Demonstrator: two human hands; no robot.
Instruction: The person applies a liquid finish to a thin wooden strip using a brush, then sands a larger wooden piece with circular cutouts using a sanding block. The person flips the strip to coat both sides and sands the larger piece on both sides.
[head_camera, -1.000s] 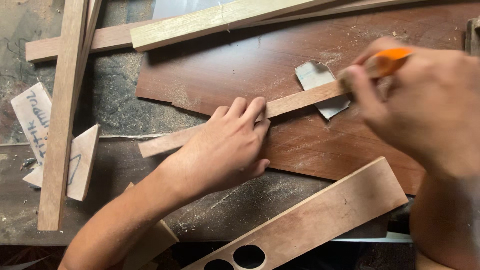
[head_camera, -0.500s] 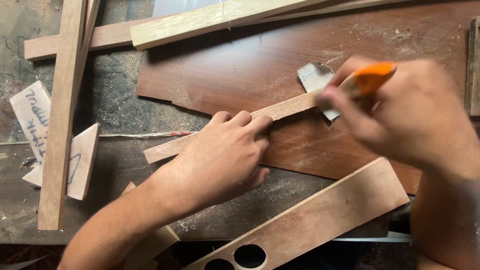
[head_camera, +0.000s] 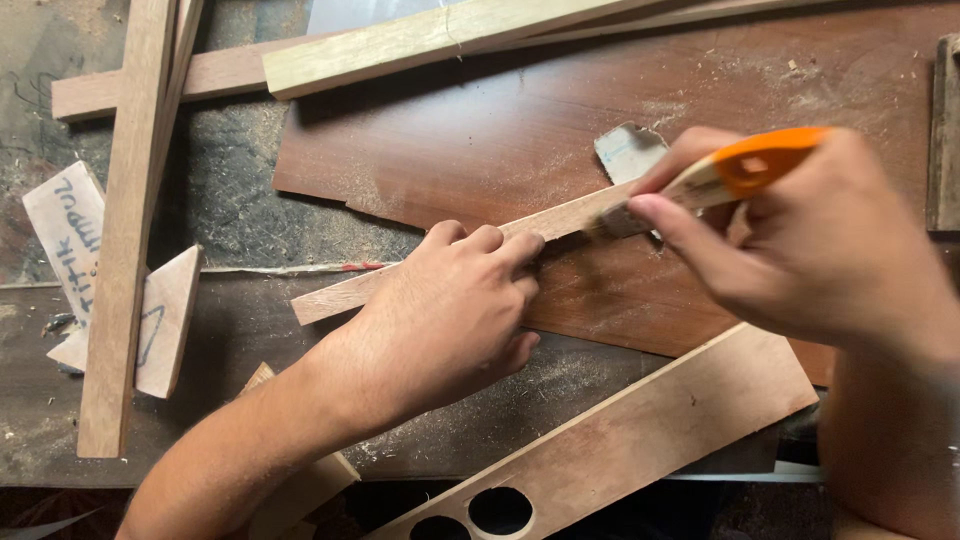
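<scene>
- The left hand (head_camera: 450, 315) lies palm down on a thin wooden strip (head_camera: 440, 265), fingers pointing up and to the right, forearm running down to the lower left corner.
- Its fingers (head_camera: 505, 248) are bent over the strip's far edge and press it flat; the hand pins the strip rather than closing round it.
- The strip slants from lower left to upper right, lying on a dark brown board (head_camera: 560, 130); its left end sticks out past the left wrist, its right end reaches the other hand.
- The right hand (head_camera: 800, 245) comes in from the right, knuckles up, wrist bent, forearm dropping down the right edge.
- It is closed round a brush (head_camera: 740, 170) with an orange handle, thumb beneath and fingers on top.
- The brush's dark bristle end touches the strip just beyond the left fingertips.
- A small grey scrap (head_camera: 628, 150) lies on the board just above the brush tip.
- Below both hands lies a plank with round holes (head_camera: 640, 440).
- Well left of the grip, a long upright batten (head_camera: 125, 230) crosses small offcuts (head_camera: 165, 320).
- Pale slats (head_camera: 420, 40) lie across the top, beyond the board.
</scene>
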